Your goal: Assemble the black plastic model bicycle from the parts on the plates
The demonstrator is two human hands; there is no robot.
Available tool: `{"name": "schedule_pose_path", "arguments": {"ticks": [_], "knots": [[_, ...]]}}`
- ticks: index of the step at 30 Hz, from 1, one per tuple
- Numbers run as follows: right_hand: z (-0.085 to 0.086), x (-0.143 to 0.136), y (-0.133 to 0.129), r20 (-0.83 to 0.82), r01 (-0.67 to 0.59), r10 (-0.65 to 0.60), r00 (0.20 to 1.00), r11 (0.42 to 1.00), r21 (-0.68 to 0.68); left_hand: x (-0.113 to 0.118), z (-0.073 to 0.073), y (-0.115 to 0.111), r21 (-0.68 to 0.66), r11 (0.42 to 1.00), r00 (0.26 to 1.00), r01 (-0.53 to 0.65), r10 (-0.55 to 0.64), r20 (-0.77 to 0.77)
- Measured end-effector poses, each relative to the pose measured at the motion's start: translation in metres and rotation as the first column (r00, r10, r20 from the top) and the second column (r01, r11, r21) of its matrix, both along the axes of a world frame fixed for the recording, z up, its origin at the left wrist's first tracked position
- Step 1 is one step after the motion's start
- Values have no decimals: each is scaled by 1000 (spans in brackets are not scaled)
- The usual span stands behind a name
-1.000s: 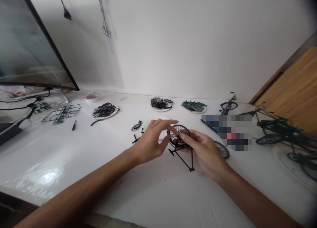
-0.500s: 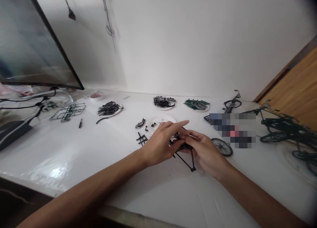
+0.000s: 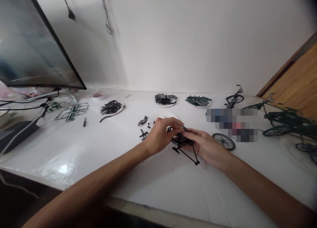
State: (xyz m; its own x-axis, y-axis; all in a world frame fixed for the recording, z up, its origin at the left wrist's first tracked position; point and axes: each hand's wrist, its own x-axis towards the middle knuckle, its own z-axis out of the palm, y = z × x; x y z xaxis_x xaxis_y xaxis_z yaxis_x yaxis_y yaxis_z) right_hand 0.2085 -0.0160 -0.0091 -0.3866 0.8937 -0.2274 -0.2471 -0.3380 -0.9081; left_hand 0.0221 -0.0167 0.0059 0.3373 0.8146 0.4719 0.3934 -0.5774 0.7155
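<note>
Between my hands is a black model bicycle frame (image 3: pixel 188 154) with a spoked wheel (image 3: pixel 180 139) set at its upper end. My left hand (image 3: pixel 159 133) curls over the wheel from the left, closed, its fingertips at the rim and spokes. From the right, my right hand (image 3: pixel 208 148) is closed on the frame, thumb and fingers near the wheel's hub. The exact contact is partly hidden by the fingers. A loose spoked wheel (image 3: pixel 223 141) lies on the table just beyond my right hand. Small black parts (image 3: pixel 143 134) lie left of my left hand.
Plates of black parts (image 3: pixel 111 107), more dark parts (image 3: pixel 163 99) and green parts (image 3: pixel 198 101) stand along the wall. Model bicycles (image 3: pixel 279 122) stand at right. Green sprues (image 3: pixel 73 111), a small screwdriver (image 3: pixel 85 122) and a monitor (image 3: pixel 37 39) are at left.
The fingers of my left hand have bent down from a stretched pose onto the wheel. More of the wheel and frame now shows. The view has shifted slightly.
</note>
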Motion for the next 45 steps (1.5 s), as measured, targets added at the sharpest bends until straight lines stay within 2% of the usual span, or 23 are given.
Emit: {"name": "schedule_pose_path", "arguments": {"ticks": [6, 12, 18, 35, 38, 43, 45], "knots": [[0, 1, 1, -27, -62, 62, 998, 998, -22, 4, -3, -3, 2, 997, 997, -79, 79, -23], [0, 1, 0, -37, -44, 43, 998, 999, -12, 5, -4, -3, 1, 998, 997, -67, 67, -38], [-2, 1, -1, -38, -46, 45, 998, 999, -9, 5, -6, -1, -21, 995, 994, -102, 101, -41], [-3, 1, -1, -18, -17, 17, 1000, 1000, -1, 6, -8, -5, 19, 998, 996, -64, 65, -54], [-4, 1, -1, -22, -11, 11, 1000, 1000, 5, 6, -8, -7, 16, 999, 997, -28, 29, -74], [-6, 2, 1, -30, -40, 40, 999, 999, 9, 7, -6, -8, 16, 997, 993, -69, 70, -91], [-7, 2, 1, -34, -44, 44, 998, 999, 10, 7, -5, -7, 17, 999, 993, -44, 46, -111]]}}
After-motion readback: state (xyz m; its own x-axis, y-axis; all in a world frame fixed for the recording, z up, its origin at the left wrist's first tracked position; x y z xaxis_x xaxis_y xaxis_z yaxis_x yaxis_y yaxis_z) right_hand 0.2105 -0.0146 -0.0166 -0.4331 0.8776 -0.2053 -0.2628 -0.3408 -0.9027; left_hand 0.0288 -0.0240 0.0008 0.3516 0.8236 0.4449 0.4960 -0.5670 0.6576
